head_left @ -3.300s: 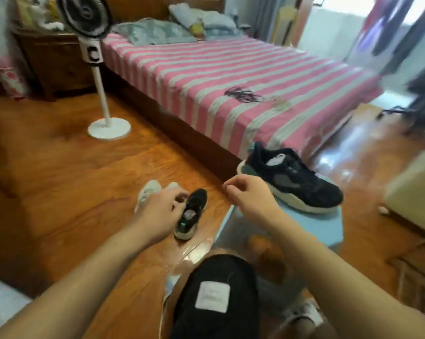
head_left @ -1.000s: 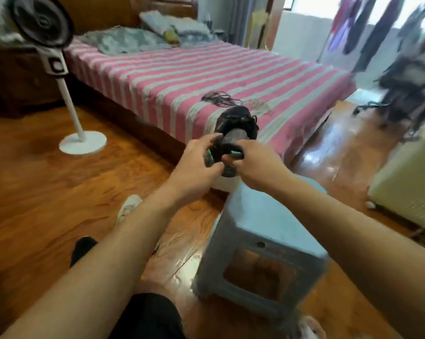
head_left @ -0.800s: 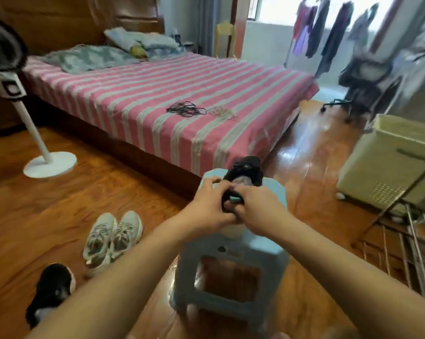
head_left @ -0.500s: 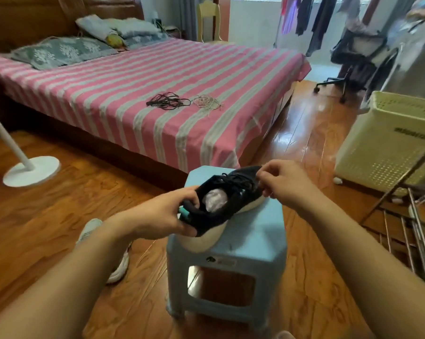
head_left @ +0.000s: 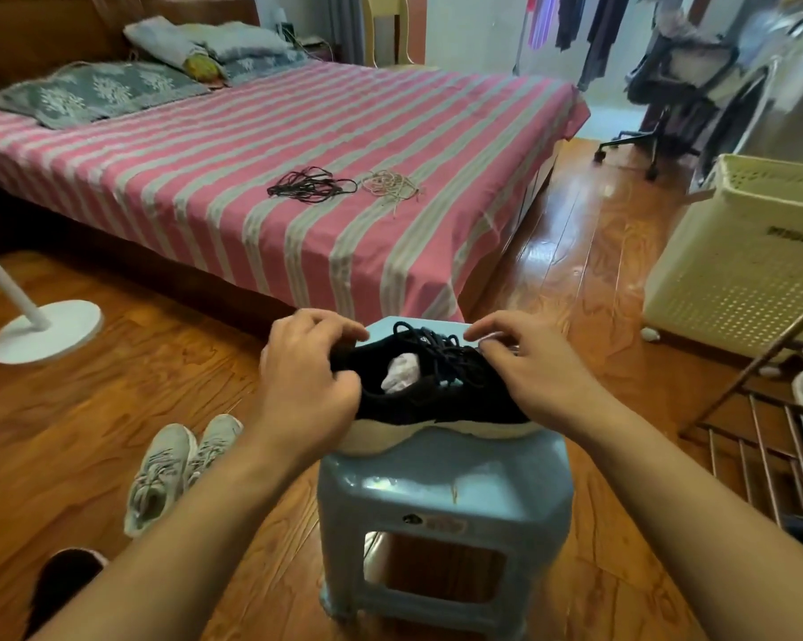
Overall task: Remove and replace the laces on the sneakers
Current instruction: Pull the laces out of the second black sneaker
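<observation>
Glossy plank floor; pale-blue plastic stool [head_left: 441, 492] bears black knit sneaker [head_left: 436, 400], left hand [head_left: 309, 377] grasping heel, right hand [head_left: 533, 363] pinching laces [head_left: 441, 349]

One head-worn view looked forward and down, close over a stool [head_left: 441, 492], the bed [head_left: 298, 145] farther off.

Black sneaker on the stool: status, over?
Left hand grips black sneaker's heel. Right hand on its laces, still threaded. Sneaker on blue plastic stool. Nothing obstructing.
</observation>
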